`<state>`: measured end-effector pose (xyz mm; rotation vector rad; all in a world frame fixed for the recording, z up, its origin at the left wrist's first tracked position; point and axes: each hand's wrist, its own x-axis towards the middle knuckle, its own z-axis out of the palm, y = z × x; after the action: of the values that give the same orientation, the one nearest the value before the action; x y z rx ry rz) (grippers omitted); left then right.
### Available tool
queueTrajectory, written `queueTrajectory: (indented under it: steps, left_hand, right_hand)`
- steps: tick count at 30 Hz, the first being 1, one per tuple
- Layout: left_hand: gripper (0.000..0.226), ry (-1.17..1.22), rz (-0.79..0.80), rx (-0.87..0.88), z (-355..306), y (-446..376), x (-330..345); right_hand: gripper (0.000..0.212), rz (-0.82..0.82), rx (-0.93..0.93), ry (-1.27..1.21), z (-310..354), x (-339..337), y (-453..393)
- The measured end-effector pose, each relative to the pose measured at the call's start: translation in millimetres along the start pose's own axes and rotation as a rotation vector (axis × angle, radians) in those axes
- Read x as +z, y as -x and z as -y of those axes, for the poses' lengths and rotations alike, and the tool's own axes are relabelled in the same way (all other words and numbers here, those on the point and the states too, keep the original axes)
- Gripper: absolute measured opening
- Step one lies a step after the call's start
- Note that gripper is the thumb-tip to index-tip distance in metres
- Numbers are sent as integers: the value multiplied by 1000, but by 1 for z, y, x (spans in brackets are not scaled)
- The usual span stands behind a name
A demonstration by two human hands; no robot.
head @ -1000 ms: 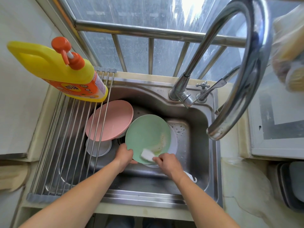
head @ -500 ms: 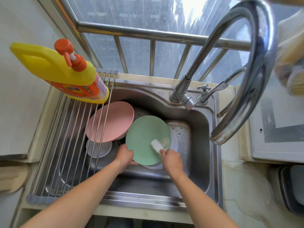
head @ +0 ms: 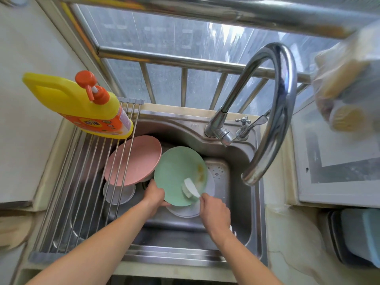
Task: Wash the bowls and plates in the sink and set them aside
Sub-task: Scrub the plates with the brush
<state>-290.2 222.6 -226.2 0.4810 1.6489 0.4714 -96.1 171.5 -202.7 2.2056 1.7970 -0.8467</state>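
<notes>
Left hand [head: 155,195] grips green plate [head: 176,171], right hand [head: 213,210] pinches sponge [head: 190,188] (white dish beneath mostly hidden).

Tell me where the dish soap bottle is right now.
In the head view, the yellow dish soap bottle sits at upper left on the far end of the roll-up drying rack, just beyond the pink plate in the sink.

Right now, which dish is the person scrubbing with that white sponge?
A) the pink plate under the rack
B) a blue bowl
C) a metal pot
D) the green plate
D: the right hand presses the white sponge against the green plate, which the left hand holds by its rim, while the pink plate lies untouched beside it.
</notes>
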Motion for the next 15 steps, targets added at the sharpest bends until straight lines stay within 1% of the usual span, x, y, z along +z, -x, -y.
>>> queueTrajectory:
  steps: [2, 4, 5, 7, 10, 11, 15]
  left_hand:
    - [34, -32, -16, 1, 4, -6, -3]
    - [38, -99, -48, 17, 16, -20, -8]
    - [42, -152, -73, 42, 28, -36, -12]
    - [49, -243, -104, 100, 47, -59, -17]
    - [55, -269, -113, 125, 20, -22, -6]
    - [55, -268, -128, 126, 14, -13, -1]
    - [50, -323, -196, 128, 9, -5, 6]
  right_hand:
    - [28, 74, -135, 73, 6, -1, 4]
    - [29, 133, -220, 131, 9, -3, 4]
    - [28, 142, -228, 183, 9, -5, 2]
    - [26, 129, -180, 292, 3, -10, -4]
    - [28, 82, -87, 378, -5, -18, -9]
    - [28, 84, -101, 379, -3, -20, -10]
    - [27, 181, -299, 332, 11, -20, -9]
